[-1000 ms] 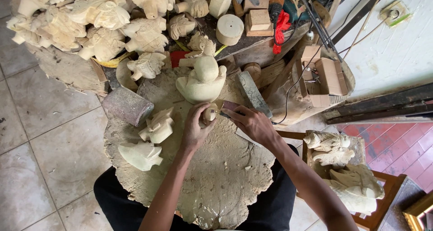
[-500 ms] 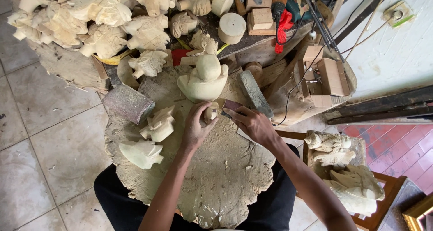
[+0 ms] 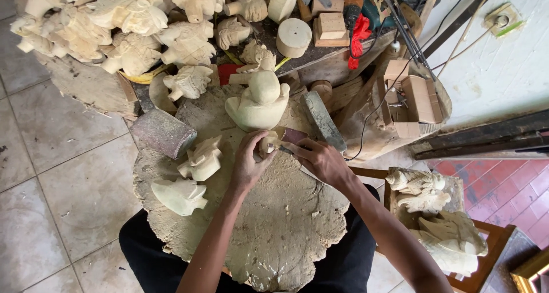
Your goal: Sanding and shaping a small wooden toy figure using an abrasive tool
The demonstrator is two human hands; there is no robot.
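Observation:
My left hand (image 3: 249,164) grips a small pale wooden piece (image 3: 267,143) on a round, rough wooden block (image 3: 280,230) that rests on my lap. Fingers of my right hand (image 3: 321,161) are closed on a thin carving tool (image 3: 287,150) whose tip touches the piece. Just beyond my hands stands a larger rounded pale carving (image 3: 257,104). Two smaller carved figures (image 3: 201,160) (image 3: 180,196) lie on the block to the left of my left hand.
A heap of several pale carved figures (image 3: 131,24) fills the upper left. A grey cylinder stone (image 3: 164,133) and a long grey sharpening stone (image 3: 323,121) lie on the block's far side. Cardboard boxes (image 3: 414,98) and cables sit at right; more carvings (image 3: 440,224) lie on a low stand.
My hands stay in place on the small piece, with only slight shifts of the fingers and tool. The camera view has shifted slightly.

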